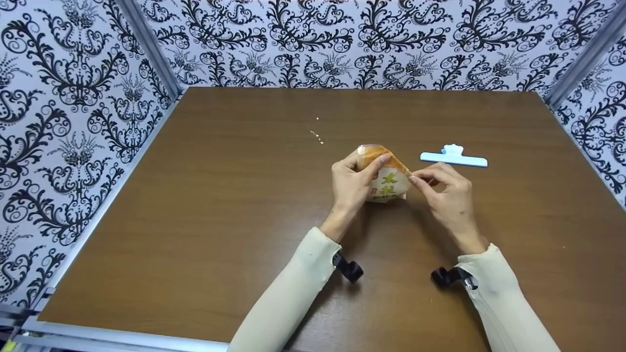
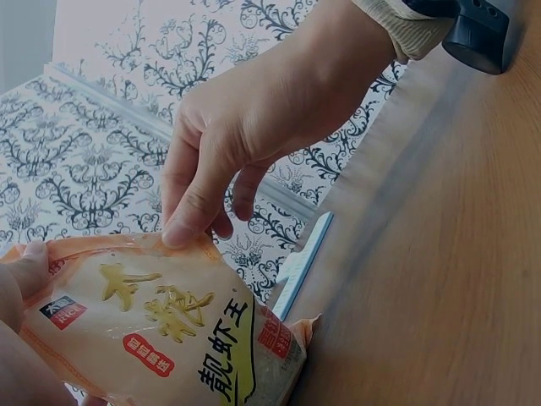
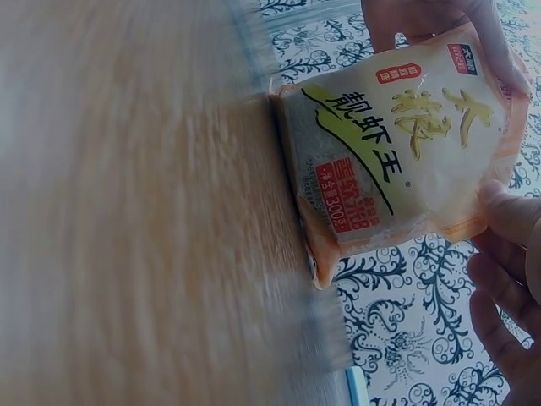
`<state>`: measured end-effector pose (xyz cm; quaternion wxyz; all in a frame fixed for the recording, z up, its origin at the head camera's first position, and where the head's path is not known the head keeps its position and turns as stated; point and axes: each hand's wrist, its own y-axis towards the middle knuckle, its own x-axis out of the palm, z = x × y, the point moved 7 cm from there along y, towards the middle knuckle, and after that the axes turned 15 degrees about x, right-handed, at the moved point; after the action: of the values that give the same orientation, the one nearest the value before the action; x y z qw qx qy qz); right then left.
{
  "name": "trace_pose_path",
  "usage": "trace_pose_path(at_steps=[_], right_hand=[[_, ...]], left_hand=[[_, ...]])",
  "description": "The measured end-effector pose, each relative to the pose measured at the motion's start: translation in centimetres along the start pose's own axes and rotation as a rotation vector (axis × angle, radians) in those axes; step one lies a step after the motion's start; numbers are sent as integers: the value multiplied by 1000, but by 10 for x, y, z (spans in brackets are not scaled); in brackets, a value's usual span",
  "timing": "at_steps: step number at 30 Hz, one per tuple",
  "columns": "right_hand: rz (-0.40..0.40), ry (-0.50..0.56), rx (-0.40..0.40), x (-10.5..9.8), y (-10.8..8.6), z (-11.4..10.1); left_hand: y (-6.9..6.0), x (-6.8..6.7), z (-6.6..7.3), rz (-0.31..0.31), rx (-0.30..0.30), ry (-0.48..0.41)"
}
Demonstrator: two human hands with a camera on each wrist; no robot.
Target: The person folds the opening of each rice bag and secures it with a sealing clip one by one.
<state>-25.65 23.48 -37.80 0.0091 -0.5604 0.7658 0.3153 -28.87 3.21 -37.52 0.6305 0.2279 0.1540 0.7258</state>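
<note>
An orange and cream plastic rice bag (image 1: 391, 182), marked with green-gold characters and 300 g, stands upright at the middle right of the table. Its bottom edge is at the tabletop; the right wrist view shows its printed front (image 3: 380, 161). My left hand (image 1: 350, 185) holds the bag by its upper left side, thumb across the front. With thumb and fingertips, my right hand (image 1: 446, 193) pinches the upper right corner of the bag. The left wrist view shows that pinch of the right hand (image 2: 245, 127) at the top edge. The contents are mostly hidden.
A light blue bag clip (image 1: 454, 157) lies on the brown table (image 1: 220, 195), just beyond my right hand. Several small white grains (image 1: 317, 136) are scattered behind the bag. Patterned wall panels (image 1: 313, 44) enclose the back and sides.
</note>
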Motion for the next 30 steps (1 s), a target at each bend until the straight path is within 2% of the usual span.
trace_pose_path(at_steps=[13, 20, 30], right_hand=[[-9, -48, -42, 0, 0, -4], [2, -50, -33, 0, 1, -2], [-4, -56, -30, -3, 1, -2]], left_hand=[[0, -3, 1, 15, -7, -3], [0, -2, 2, 8, 19, -2], [0, 0, 2, 6, 16, -11]])
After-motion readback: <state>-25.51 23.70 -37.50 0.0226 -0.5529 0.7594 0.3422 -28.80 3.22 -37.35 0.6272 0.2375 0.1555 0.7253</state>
